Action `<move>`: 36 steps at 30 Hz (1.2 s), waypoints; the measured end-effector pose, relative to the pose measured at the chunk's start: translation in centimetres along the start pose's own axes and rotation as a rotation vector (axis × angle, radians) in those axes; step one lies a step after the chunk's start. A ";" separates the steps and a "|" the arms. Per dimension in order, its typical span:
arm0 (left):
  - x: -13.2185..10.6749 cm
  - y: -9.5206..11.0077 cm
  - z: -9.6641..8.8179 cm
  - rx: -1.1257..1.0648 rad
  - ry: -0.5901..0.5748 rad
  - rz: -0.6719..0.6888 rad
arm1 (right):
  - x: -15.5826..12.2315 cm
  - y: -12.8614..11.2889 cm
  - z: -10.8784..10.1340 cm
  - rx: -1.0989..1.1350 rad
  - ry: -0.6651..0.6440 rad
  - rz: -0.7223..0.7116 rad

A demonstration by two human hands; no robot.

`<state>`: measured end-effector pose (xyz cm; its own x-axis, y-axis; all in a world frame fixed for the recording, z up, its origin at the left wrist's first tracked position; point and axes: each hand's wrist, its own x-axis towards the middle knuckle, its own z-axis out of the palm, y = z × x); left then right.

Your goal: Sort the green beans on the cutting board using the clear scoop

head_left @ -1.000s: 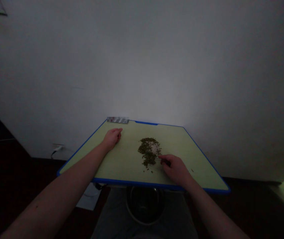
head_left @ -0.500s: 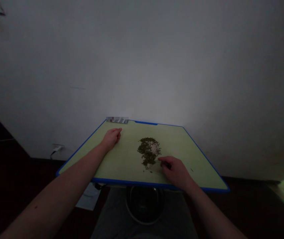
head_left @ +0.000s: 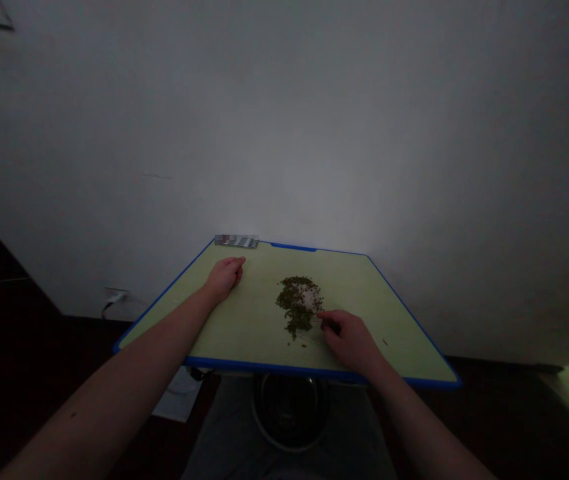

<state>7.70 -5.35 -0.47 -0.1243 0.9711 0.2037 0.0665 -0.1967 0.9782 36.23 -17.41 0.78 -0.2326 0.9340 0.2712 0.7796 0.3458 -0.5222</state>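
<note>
A loose pile of small green grains (head_left: 295,301), kind too small to tell, lies spread on a pale yellow-green board with a blue rim (head_left: 244,333). Paler, pinkish-white grains (head_left: 309,296) form a patch on the pile's right side. My right hand (head_left: 348,338) rests at the right edge of the pile. Its index finger reaches out to the grains while the other fingers curl under, and nothing shows in them. Left of the pile, my left hand (head_left: 224,277) lies on the board with its fingers curled in; whether they hold anything is hidden.
A dark round bowl with a metal rim (head_left: 292,448) sits on my lap under the board's near edge. At the far left corner lies a flat grey strip (head_left: 237,241). A small dark bit (head_left: 385,342) is right of my right hand. A wall (head_left: 284,133) rises behind.
My right index finger has moved slightly away from me along the pile's right edge. Faint streaks of small bits near it are less visible. My left hand stays put.
</note>
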 end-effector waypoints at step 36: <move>0.3 -0.3 0.0 0.016 -0.004 0.009 | 0.7 -1.7 1.1 0.062 -0.100 -0.103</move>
<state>7.63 -5.04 -0.73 -0.1196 0.9698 0.2127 0.0837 -0.2037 0.9755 34.15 -17.22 0.97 -0.3687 0.8964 0.2459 0.7120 0.4424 -0.5454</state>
